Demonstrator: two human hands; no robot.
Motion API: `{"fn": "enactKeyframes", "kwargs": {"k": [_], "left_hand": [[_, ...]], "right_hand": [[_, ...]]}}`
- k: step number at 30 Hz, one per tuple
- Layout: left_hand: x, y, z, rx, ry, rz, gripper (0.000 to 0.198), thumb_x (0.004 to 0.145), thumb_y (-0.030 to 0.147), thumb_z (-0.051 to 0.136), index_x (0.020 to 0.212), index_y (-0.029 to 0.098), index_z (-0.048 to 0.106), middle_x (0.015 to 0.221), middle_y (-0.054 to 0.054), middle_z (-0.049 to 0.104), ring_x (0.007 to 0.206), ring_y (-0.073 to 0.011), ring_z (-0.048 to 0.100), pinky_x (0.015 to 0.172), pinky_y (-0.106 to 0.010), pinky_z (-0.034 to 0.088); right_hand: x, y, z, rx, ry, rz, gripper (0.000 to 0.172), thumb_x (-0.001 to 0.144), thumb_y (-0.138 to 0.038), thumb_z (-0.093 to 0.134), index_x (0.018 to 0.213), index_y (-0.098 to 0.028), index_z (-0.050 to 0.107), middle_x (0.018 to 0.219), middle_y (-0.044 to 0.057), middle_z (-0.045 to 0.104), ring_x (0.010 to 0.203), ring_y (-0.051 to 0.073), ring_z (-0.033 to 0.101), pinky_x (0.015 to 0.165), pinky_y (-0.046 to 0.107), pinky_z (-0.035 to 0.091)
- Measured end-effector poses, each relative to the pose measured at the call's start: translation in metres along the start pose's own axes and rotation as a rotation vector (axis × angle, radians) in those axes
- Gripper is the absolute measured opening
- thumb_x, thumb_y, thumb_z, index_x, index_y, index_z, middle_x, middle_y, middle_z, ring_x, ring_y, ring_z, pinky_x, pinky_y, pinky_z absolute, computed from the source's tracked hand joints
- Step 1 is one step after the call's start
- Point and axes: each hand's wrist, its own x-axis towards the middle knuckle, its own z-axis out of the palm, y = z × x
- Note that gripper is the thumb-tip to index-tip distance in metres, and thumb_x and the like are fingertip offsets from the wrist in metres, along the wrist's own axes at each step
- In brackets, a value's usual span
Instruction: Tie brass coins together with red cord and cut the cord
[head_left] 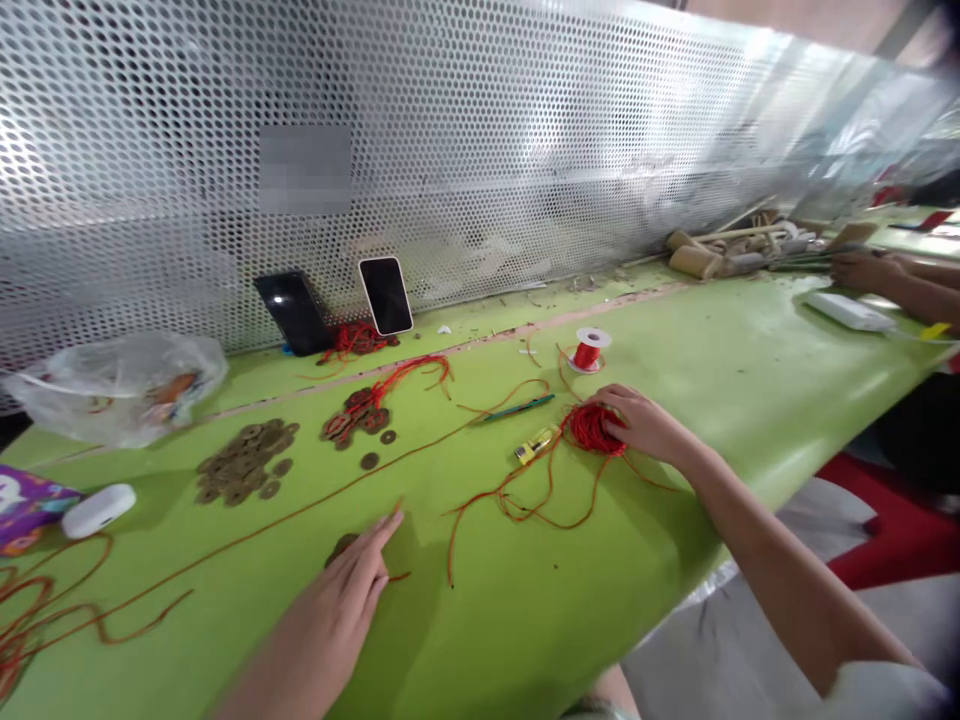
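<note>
My left hand is low over the near table, its fingers pressed together on a short orange-red cord whose ends poke out by the fingertips. A dark round coin shows partly behind those fingers. Farther right, my right hand has its fingers closed on a bundle of red cord. Loose strands trail from the bundle toward the left. Beside it lie a yellow lighter and a thin green tool. A spool of red thread stands just behind.
Holed coins lie piled at left; more coins with red cords are nearby. Two phones lean against the perforated metal screen. A plastic bag sits far left. Another person's hand is at far right.
</note>
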Motion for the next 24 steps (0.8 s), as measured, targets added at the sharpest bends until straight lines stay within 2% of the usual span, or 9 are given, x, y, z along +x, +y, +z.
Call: {"fn": "enactKeyframes", "kwargs": {"k": [3, 6, 10, 13, 15, 17, 19, 21, 24], "left_hand": [[-0.014, -0.022, -0.002, 0.012, 0.068, -0.037, 0.057, 0.094, 0.031, 0.04, 0.148, 0.03, 0.023, 0.138, -0.006, 0.054, 0.114, -0.0226, 0.061, 0.093, -0.032, 0.054], [-0.02, -0.024, -0.007, 0.031, 0.108, -0.045, 0.055, 0.093, 0.029, 0.042, 0.146, 0.028, 0.03, 0.135, -0.007, 0.056, 0.115, -0.0236, 0.06, 0.093, -0.03, 0.054], [-0.01, 0.003, -0.01, 0.105, 0.14, 0.078, 0.062, 0.093, 0.027, 0.04, 0.15, 0.026, 0.016, 0.142, -0.007, 0.049, 0.124, -0.0233, 0.053, 0.093, -0.034, 0.055], [0.007, 0.031, -0.012, 0.046, 0.068, 0.233, 0.068, 0.093, 0.023, 0.042, 0.151, 0.026, 0.006, 0.141, -0.004, 0.049, 0.123, -0.0191, 0.053, 0.095, -0.03, 0.053], [0.016, 0.045, -0.011, -0.053, 0.004, 0.346, 0.07, 0.094, 0.018, 0.04, 0.151, 0.03, 0.002, 0.139, -0.001, 0.052, 0.123, -0.0148, 0.053, 0.097, -0.025, 0.051], [0.022, 0.052, -0.01, -0.126, -0.048, 0.406, 0.069, 0.092, 0.015, 0.04, 0.15, 0.032, 0.006, 0.137, 0.001, 0.054, 0.122, -0.0137, 0.054, 0.098, -0.024, 0.051], [0.024, 0.052, -0.007, -0.156, -0.077, 0.392, 0.064, 0.092, 0.014, 0.04, 0.148, 0.031, 0.017, 0.136, 0.0, 0.055, 0.121, -0.0144, 0.055, 0.098, -0.025, 0.051], [0.022, 0.046, -0.004, -0.148, -0.08, 0.334, 0.055, 0.092, 0.014, 0.039, 0.144, 0.028, 0.028, 0.135, -0.002, 0.056, 0.119, -0.0149, 0.057, 0.097, -0.025, 0.052], [0.018, 0.036, -0.002, -0.085, -0.037, 0.287, 0.048, 0.091, 0.011, 0.037, 0.138, 0.022, 0.038, 0.133, -0.005, 0.058, 0.117, -0.0156, 0.059, 0.095, -0.025, 0.052]], "right_hand": [[-0.001, 0.001, 0.005, 0.021, 0.027, 0.008, 0.039, 0.075, -0.012, 0.048, 0.108, -0.021, 0.064, 0.111, 0.009, 0.062, 0.104, 0.022, 0.061, 0.096, 0.039, 0.046], [-0.003, -0.002, 0.008, 0.004, 0.063, 0.022, 0.039, 0.075, -0.012, 0.048, 0.11, -0.021, 0.063, 0.113, 0.009, 0.062, 0.106, 0.023, 0.06, 0.097, 0.04, 0.046], [-0.009, -0.027, 0.003, -0.035, 0.236, 0.032, 0.037, 0.078, -0.011, 0.047, 0.111, -0.02, 0.061, 0.117, 0.01, 0.061, 0.112, 0.026, 0.056, 0.098, 0.044, 0.044], [-0.021, -0.062, -0.006, 0.002, 0.299, -0.033, 0.033, 0.082, -0.009, 0.044, 0.107, -0.022, 0.061, 0.112, 0.008, 0.064, 0.106, 0.023, 0.058, 0.095, 0.041, 0.045], [-0.031, -0.086, -0.008, 0.056, 0.247, -0.082, 0.026, 0.086, -0.013, 0.045, 0.104, -0.022, 0.062, 0.104, 0.007, 0.066, 0.097, 0.02, 0.062, 0.088, 0.037, 0.048], [-0.041, -0.106, -0.002, 0.077, 0.118, -0.133, 0.017, 0.088, -0.022, 0.051, 0.101, -0.021, 0.062, 0.098, 0.007, 0.068, 0.089, 0.02, 0.063, 0.081, 0.034, 0.05], [-0.05, -0.12, 0.009, 0.032, 0.015, -0.184, 0.013, 0.085, -0.029, 0.058, 0.094, -0.021, 0.062, 0.09, 0.006, 0.068, 0.079, 0.021, 0.063, 0.071, 0.034, 0.05], [-0.055, -0.127, 0.02, -0.015, -0.003, -0.229, 0.01, 0.088, -0.025, 0.053, 0.086, -0.02, 0.061, 0.082, 0.006, 0.066, 0.072, 0.019, 0.062, 0.066, 0.031, 0.048], [-0.055, -0.131, 0.028, -0.059, 0.032, -0.247, 0.021, 0.093, -0.019, 0.043, 0.079, -0.018, 0.058, 0.075, 0.005, 0.063, 0.066, 0.016, 0.059, 0.064, 0.028, 0.046]]}}
